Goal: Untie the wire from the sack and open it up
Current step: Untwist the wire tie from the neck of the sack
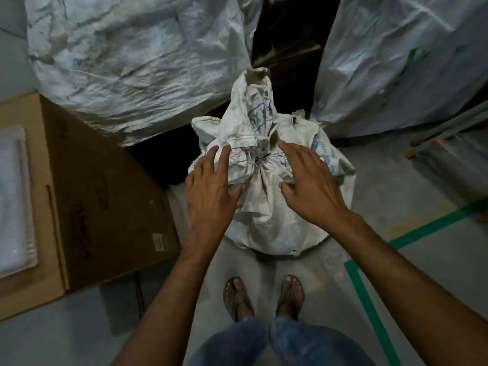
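Note:
A dirty white woven sack (264, 212) stands on the floor in front of my feet. Its neck is bunched tight, and a thin dark wire (260, 157) wraps around the bunch. Above the tie, the loose top of the sack sticks upward. My left hand (211, 188) lies against the left side of the neck, fingers spread and holding nothing. To the right of the neck is my right hand (309, 186), also spread, with its fingertips close to the wire. Neither hand grips the wire.
Two large grey-white bulk bags (132, 54) (401, 62) rise behind the sack, a dark gap between them. A brown cardboard box (87, 196) stands at the left. Green tape lines (369, 299) mark the concrete floor at the right.

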Demonstrator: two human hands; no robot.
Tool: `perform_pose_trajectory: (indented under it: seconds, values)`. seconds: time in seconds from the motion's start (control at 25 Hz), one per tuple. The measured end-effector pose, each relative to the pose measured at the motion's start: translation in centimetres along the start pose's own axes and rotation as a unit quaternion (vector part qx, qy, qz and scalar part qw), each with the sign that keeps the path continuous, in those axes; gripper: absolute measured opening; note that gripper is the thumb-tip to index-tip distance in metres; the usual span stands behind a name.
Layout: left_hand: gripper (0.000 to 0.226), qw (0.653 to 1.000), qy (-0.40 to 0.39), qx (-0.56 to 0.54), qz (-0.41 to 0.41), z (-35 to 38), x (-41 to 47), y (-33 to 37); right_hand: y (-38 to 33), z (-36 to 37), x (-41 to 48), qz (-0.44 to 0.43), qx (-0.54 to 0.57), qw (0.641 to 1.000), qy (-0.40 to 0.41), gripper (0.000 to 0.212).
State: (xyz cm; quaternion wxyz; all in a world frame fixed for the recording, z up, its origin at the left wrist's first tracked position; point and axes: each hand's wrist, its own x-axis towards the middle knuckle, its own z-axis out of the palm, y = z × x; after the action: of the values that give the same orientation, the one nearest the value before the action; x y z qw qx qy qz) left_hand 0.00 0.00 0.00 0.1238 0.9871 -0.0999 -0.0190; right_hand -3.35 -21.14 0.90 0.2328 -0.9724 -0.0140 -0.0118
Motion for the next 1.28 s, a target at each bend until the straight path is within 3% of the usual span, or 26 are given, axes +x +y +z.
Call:
perform_pose_trajectory:
  seconds: [0.28, 0.4, 0.52, 0.6, 0.76, 0.88, 1.04, 1.16, 1.28]
  values:
    - [0.067, 0.988, 0.155, 0.001, 0.016, 9.1, 6.2, -2.3, 4.3, 9.4, 4.9, -0.07, -0.052, 0.993, 0.08, 0.08]
    - [0.054, 0.958, 0.287, -0.014, 0.013, 10.6, 9.5, -2.2, 5.7, 13.3, 6.3, -0.117, -0.069, 0.985, 0.102, 0.074]
    - [0.021, 0.914, 0.387, 0.015, 0.117, 12.6, 11.2, -1.9, 7.6, 16.5, 8.6, -0.152, -0.115, 0.978, 0.086, 0.083]
    - [0.025, 0.915, 0.351, 0.058, 0.191, 14.9, 11.4, -2.3, 8.7, 18.0, 10.0, -0.171, -0.134, 0.972, 0.093, 0.083]
    - [0.058, 0.936, 0.262, 0.089, 0.218, 18.7, 12.7, -4.2, 11.0, 20.4, 11.1, -0.186, -0.153, 0.961, 0.134, 0.074]
    - [0.077, 0.938, 0.215, 0.133, 0.237, 19.6, 13.0, -5.1, 11.8, 20.6, 10.9, -0.141, 0.02, 0.981, 0.13, 0.074]
    - [0.059, 0.925, 0.261, 0.146, 0.237, 18.9, 14.1, -5.9, 11.3, 18.6, 12.8, -0.037, 0.216, 0.964, 0.15, 0.058]
    - [0.024, 0.892, 0.334, 0.178, 0.245, 18.3, 14.8, -5.5, 10.6, 17.7, 14.5, 0.002, 0.199, 0.967, 0.159, 0.048]
    - [0.028, 0.903, 0.33, 0.166, 0.217, 17.1, 15.1, -4.6, 9.6, 17.3, 14.6, 0.032, 0.181, 0.965, 0.189, 0.018]
